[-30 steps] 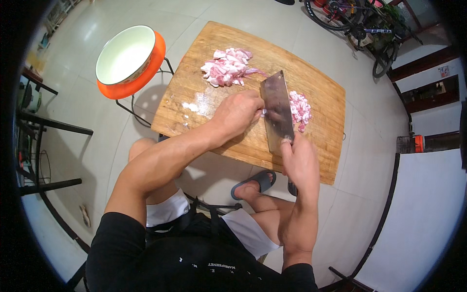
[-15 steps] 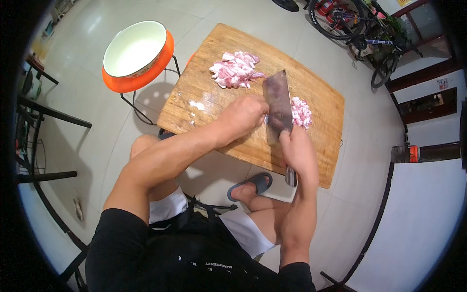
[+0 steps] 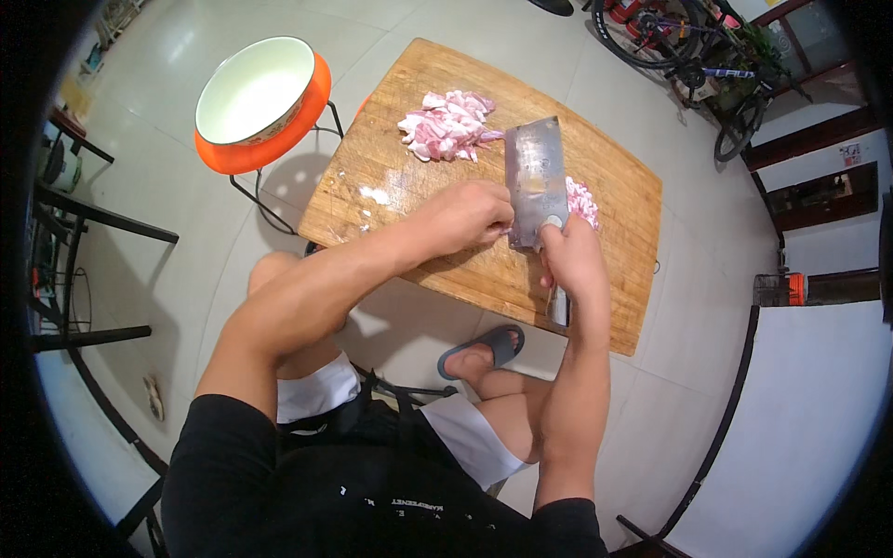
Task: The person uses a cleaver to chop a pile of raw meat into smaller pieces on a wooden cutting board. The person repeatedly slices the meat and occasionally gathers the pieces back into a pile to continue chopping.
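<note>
My right hand (image 3: 575,251) is wrapped round the handle of a wide-bladed cleaver (image 3: 537,177), whose flat face catches the light over the wooden cutting board (image 3: 372,149). Close against the blade's left side, my left hand (image 3: 473,216) has its fingers curled down on a small piece of raw meat (image 3: 505,231), mostly hidden beneath them. A pile of raw meat strips (image 3: 448,126), pink and white, lies toward the far left of the board. Finely diced meat (image 3: 582,204) sits right of the blade, partly covered by it and my right hand.
Left of the board, a white enamel bowl (image 3: 256,88) rests on an orange round stool (image 3: 321,86) with dark legs. Small white scraps (image 3: 375,195) dot the board's left part. A bicycle (image 3: 702,70) stands at the far right. My sandalled foot (image 3: 482,355) is below the board's near edge.
The cleaver has shifted slightly right and its blade has tilted, so its face looks brighter. My left hand stays curled beside it, a little lower on the board.
</note>
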Demonstrator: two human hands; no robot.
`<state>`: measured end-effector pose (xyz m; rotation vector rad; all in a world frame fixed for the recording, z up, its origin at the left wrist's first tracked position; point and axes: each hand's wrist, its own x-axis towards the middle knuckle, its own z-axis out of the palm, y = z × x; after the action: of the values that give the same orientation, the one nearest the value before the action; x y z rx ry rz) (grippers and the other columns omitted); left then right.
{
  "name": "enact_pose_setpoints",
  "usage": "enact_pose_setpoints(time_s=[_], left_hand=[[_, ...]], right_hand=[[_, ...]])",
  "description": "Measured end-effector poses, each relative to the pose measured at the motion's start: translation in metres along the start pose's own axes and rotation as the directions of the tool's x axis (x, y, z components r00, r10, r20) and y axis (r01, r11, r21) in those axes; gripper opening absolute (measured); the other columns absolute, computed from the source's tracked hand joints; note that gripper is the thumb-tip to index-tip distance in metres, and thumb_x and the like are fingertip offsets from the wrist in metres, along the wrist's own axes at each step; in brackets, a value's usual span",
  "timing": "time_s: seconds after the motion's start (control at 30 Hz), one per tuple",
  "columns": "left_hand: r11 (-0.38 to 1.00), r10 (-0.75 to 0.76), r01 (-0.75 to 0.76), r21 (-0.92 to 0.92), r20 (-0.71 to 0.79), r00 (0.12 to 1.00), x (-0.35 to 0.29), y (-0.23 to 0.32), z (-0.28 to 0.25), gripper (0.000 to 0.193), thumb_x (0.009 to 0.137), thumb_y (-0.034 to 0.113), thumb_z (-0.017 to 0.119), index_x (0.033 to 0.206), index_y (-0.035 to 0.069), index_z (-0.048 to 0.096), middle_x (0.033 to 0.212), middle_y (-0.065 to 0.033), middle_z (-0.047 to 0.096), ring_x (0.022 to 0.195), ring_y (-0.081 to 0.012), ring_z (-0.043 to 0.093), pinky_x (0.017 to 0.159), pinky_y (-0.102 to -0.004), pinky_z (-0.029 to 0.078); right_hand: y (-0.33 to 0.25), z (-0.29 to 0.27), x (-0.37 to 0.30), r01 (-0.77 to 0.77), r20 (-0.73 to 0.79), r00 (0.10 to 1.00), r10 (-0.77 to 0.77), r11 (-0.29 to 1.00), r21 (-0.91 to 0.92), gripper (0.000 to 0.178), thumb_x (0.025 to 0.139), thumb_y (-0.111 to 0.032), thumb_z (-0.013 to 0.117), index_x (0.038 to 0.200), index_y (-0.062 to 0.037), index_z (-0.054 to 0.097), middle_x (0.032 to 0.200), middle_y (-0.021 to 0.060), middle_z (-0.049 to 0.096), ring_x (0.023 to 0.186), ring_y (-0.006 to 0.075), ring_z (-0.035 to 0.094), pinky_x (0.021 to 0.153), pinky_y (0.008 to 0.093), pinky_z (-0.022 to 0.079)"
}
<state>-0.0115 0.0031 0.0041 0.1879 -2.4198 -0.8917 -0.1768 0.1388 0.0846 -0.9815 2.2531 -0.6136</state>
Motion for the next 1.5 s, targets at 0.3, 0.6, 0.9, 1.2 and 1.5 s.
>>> enact_pose_setpoints(time_s=[0.3,0.6,0.9,1.2,1.5], left_hand=[[0.998,-0.024,0.022,0.051,0.053,0.998,-0.007,-0.011,-0.025,0.013,0.087,0.014,0.081,0.095,0.005,0.077,0.099,-0.0101,0.072,0.100,-0.0353,0.071,0.086,-0.0479,0.058],[0.972,-0.082,0.112,0.205,-0.153,0.985,-0.009,0.007,-0.009,0.010,0.084,0.016,0.080,0.088,0.007,0.079,0.090,-0.0120,0.070,0.094,-0.0349,0.071,0.082,-0.0492,0.058],[0.970,-0.147,0.171,0.172,-0.139,0.979,-0.015,0.009,-0.004,0.010,0.087,0.010,0.082,0.095,0.005,0.078,0.094,-0.0120,0.071,0.097,-0.0352,0.070,0.085,-0.0473,0.058],[0.981,-0.113,0.118,0.152,-0.039,0.993,-0.006,0.003,-0.001,0.009,0.084,0.009,0.078,0.090,0.003,0.076,0.092,-0.0156,0.074,0.094,-0.0389,0.072,0.085,-0.0497,0.059],[0.961,-0.148,0.172,0.216,-0.123,0.981,-0.006,-0.003,-0.006,0.012,0.082,0.008,0.078,0.093,0.003,0.076,0.092,-0.0143,0.074,0.094,-0.0376,0.072,0.085,-0.0481,0.059]], right_hand=[[0.012,-0.011,-0.022,0.015,-0.014,1.000,-0.012,0.970,0.244,0.025,0.102,-0.016,0.056,0.090,0.0035,0.066,0.063,0.0114,0.064,0.048,0.0228,0.063,0.049,0.0405,0.050],[-0.006,0.001,-0.064,0.149,-0.233,0.938,-0.257,0.905,-0.398,0.026,0.102,-0.023,0.064,0.097,0.0012,0.071,0.082,0.0321,0.070,0.079,0.0540,0.070,0.076,0.0621,0.055],[-0.017,0.003,-0.087,0.163,-0.145,0.953,-0.267,0.853,-0.496,0.026,0.104,-0.024,0.063,0.097,0.0008,0.069,0.081,0.0328,0.071,0.081,0.0545,0.071,0.077,0.0638,0.056],[-0.024,0.012,-0.057,0.213,-0.078,0.954,-0.290,0.836,-0.506,0.031,0.103,-0.023,0.058,0.098,0.0052,0.070,0.092,0.0350,0.073,0.092,0.0547,0.072,0.084,0.0648,0.055],[-0.012,-0.001,-0.067,0.215,-0.004,0.969,-0.247,0.852,-0.476,0.034,0.104,-0.023,0.057,0.098,0.0083,0.068,0.092,0.0369,0.071,0.088,0.0533,0.072,0.083,0.0615,0.056]])
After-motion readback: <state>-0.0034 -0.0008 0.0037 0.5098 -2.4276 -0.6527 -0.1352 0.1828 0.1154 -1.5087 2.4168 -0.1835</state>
